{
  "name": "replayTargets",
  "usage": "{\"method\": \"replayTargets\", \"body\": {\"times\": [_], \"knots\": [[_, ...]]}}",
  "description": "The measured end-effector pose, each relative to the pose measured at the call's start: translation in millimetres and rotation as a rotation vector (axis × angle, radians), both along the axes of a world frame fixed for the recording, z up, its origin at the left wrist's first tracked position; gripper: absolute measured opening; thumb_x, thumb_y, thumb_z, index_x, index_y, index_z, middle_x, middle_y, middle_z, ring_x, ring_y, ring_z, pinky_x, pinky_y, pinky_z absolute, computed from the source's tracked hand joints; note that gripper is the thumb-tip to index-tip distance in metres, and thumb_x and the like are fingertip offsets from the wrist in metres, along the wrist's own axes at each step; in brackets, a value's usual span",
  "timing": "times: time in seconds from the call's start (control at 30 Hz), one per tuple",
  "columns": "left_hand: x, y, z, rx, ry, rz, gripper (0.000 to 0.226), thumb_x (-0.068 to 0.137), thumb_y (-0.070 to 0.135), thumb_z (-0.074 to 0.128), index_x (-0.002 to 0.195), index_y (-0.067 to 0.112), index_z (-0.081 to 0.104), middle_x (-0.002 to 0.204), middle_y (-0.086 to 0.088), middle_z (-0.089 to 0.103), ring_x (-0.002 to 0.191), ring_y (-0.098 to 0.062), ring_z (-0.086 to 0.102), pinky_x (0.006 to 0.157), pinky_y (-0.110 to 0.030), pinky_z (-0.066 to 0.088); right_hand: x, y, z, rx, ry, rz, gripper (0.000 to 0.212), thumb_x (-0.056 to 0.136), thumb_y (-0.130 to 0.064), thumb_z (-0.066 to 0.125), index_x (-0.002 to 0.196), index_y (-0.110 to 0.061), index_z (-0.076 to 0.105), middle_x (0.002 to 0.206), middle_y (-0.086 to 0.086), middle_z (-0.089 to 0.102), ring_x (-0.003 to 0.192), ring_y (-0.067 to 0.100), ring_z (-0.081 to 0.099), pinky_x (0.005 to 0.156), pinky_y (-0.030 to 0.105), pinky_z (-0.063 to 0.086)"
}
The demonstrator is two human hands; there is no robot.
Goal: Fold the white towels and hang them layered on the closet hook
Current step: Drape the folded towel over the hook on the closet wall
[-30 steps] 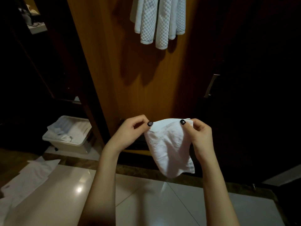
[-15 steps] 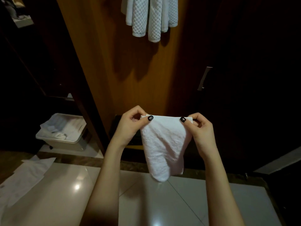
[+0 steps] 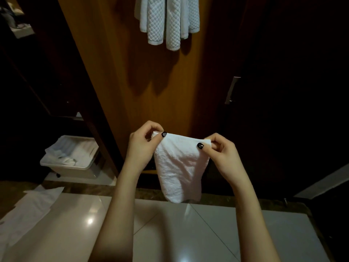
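Note:
A small white towel (image 3: 180, 167) hangs folded in front of me, held by its top edge. My left hand (image 3: 141, 146) pinches the upper left corner between thumb and fingers. My right hand (image 3: 220, 152) pinches the upper right corner the same way. The towel's lower end droops to a rounded fold above the floor. Higher up, several white quilted towels (image 3: 168, 21) hang down the orange wooden closet panel (image 3: 122, 72); the hook that carries them is out of view above the frame.
A pale plastic bin (image 3: 71, 163) with white cloths in it stands on the floor at the left. A white cloth (image 3: 32, 210) lies spread on the glossy tiled floor (image 3: 170, 233). A dark door with a metal handle (image 3: 232, 89) is at the right.
The towel now hangs narrower and more folded than a second ago, and both hands keep their pinch on its top edge. The view has shifted slightly, with the hanging towels higher in frame.

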State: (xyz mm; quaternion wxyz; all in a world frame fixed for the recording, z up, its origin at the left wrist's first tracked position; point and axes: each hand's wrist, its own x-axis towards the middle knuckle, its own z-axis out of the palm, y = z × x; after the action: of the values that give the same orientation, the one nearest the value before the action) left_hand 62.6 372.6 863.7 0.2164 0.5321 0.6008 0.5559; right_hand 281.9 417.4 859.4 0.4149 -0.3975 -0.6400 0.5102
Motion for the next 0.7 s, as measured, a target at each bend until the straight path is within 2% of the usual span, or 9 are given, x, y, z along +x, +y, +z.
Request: {"method": "replayTargets", "body": {"times": [0.07,0.17,0.23,0.33,0.43,0.5,0.57,0.6,0.7], "knots": [[-1.0,-4.1,3.3,-0.011,0.184,0.044,0.018,0.088,0.012,0.067,0.088,0.030,0.066,0.088,0.017,0.061,0.088,0.001,0.055,0.075,-0.015,0.042,-3.5,-2.1,1.0,0.037,0.001,-0.018,0.010,0.092,-0.016,0.067,0.086,-0.009,0.064,0.079,0.020,0.063,0.071,0.019,0.059,0.064,0.033,0.047],[-3.8,-8.7,8.3,0.065,0.470,0.087,0.007,0.086,0.020,0.069,0.093,0.022,0.071,0.088,0.016,0.057,0.093,-0.007,0.049,0.078,-0.024,0.041,-7.2,-3.0,1.4,0.044,-0.008,-0.015,0.009,0.091,-0.019,0.068,0.085,-0.013,0.067,0.081,0.022,0.065,0.072,0.037,0.062,0.064,0.049,0.050],[-4.5,-11.0,9.8,-0.014,0.453,-0.007,0.015,0.085,0.029,0.071,0.099,0.023,0.073,0.092,0.015,0.054,0.090,-0.009,0.053,0.077,-0.029,0.045,-9.9,-5.0,0.6,0.034,0.001,-0.012,0.008,0.090,-0.020,0.070,0.082,-0.019,0.068,0.077,0.019,0.066,0.070,0.034,0.064,0.064,0.049,0.051],[1.2,-13.3,5.7,-0.217,0.407,-0.147,0.027,0.083,0.043,0.070,0.106,0.030,0.072,0.101,0.023,0.055,0.093,-0.002,0.056,0.081,-0.033,0.050,-13.3,-7.7,-0.9,0.030,0.013,-0.019,0.009,0.089,-0.018,0.071,0.080,-0.020,0.068,0.074,0.011,0.067,0.070,0.021,0.063,0.065,0.040,0.049],[6.7,-14.8,2.7,-0.236,0.398,-0.156,0.035,0.085,0.040,0.070,0.120,0.035,0.066,0.114,0.025,0.057,0.094,0.002,0.055,0.086,-0.032,0.049,-11.0,-9.3,-1.2,-0.006,0.050,0.016,0.008,0.087,-0.015,0.073,0.080,-0.016,0.068,0.077,0.015,0.067,0.072,0.020,0.064,0.067,0.037,0.050],[7.9,-15.0,2.2,-0.250,0.350,-0.195,0.039,0.086,0.039,0.069,0.124,0.038,0.063,0.119,0.027,0.056,0.097,0.003,0.055,0.088,-0.030,0.048,-9.2,-11.0,-1.8,-0.022,0.043,0.087,0.008,0.087,-0.015,0.073,0.080,-0.018,0.069,0.077,0.008,0.069,0.074,0.016,0.067,0.067,0.030,0.052],[10.7,-14.5,2.3,-0.282,0.312,-0.234,0.026,0.087,0.035,0.068,0.112,0.039,0.069,0.109,0.026,0.061,0.098,0.003,0.058,0.085,-0.033,0.052,-9.8,-13.0,-2.9,-0.029,0.028,0.133,0.010,0.087,-0.014,0.072,0.080,-0.019,0.069,0.077,-0.001,0.068,0.074,0.011,0.067,0.066,0.023,0.053],[12.7,-14.2,2.2,-0.296,0.285,-0.249,0.017,0.088,0.032,0.068,0.102,0.038,0.073,0.101,0.022,0.064,0.091,0.001,0.062,0.080,-0.036,0.056,-10.2,-13.5,-4.3,-0.034,0.027,0.134,0.010,0.087,-0.013,0.072,0.079,-0.018,0.068,0.077,-0.001,0.067,0.074,0.011,0.066,0.065,0.023,0.052],[16.9,-13.9,1.3,-0.333,0.257,-0.274,0.008,0.088,0.026,0.069,0.087,0.031,0.075,0.088,0.011,0.065,0.077,-0.008,0.064,0.077,-0.046,0.056,-9.9,-13.7,-8.5,-0.062,0.044,0.106,0.010,0.087,-0.011,0.072,0.080,-0.015,0.067,0.076,0.012,0.066,0.072,0.017,0.064,0.066,0.029,0.051]]}}
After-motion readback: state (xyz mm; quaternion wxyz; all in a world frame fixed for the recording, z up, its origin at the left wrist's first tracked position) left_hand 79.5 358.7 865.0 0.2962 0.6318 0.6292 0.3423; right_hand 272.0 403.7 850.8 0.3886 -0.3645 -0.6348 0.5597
